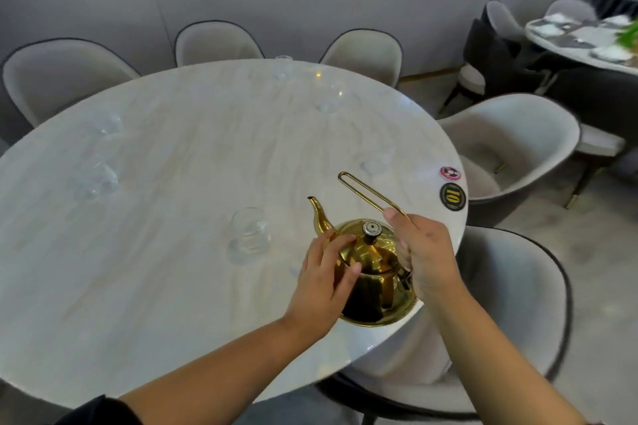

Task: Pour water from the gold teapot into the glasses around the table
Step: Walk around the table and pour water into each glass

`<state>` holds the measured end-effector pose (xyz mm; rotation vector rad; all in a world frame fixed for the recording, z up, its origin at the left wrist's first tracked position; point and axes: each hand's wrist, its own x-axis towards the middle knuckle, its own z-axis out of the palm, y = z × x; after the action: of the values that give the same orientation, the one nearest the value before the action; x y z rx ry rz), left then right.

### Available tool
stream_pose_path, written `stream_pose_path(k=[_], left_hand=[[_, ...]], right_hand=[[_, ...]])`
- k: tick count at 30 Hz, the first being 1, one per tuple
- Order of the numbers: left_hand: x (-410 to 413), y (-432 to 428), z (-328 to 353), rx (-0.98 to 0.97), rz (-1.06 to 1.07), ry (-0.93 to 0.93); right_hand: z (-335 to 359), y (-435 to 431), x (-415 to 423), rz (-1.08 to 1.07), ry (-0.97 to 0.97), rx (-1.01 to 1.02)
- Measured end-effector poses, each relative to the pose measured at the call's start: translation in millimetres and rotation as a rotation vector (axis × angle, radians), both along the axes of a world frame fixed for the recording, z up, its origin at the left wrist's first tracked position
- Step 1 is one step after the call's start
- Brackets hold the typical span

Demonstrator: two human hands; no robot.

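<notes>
My right hand (426,255) has its fingers curled round the lower end of the wire handle (362,188), thumb stretched up along it. My left hand (322,283) rests nearly straight fingers on the shoulder of the gold teapot (374,290), beside the lid knob (371,229), gripping nothing. The teapot stands on the marble table (172,148) at its near right edge, spout (319,214) pointing away and left. The nearest glass (248,235) stands just left of it.
</notes>
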<state>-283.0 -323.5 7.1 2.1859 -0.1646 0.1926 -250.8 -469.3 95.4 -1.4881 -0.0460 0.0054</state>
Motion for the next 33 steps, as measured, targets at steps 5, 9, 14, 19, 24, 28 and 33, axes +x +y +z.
stream_pose_path(k=[5, 9, 14, 19, 24, 28, 33], left_hand=[[3, -53, 8, -0.008, -0.051, -0.037], [8, -111, 14, -0.027, -0.044, -0.072], [13, -193, 24, -0.068, -0.037, -0.119], [22, -273, 35, -0.085, -0.053, -0.152], [36, -330, 43, -0.092, -0.106, -0.136], [56, -356, 43, -0.093, -0.146, -0.103], [92, -379, 32, -0.113, -0.116, -0.107]], right_hand=[[11, -52, -5, -0.044, -0.010, 0.017], [20, -109, -7, -0.055, -0.041, 0.041], [36, -189, -3, -0.057, -0.059, 0.021], [50, -266, 4, -0.064, -0.096, -0.019], [60, -323, 14, -0.089, -0.101, -0.031], [57, -352, 32, -0.125, -0.089, -0.020], [44, -375, 69, -0.127, -0.098, 0.012]])
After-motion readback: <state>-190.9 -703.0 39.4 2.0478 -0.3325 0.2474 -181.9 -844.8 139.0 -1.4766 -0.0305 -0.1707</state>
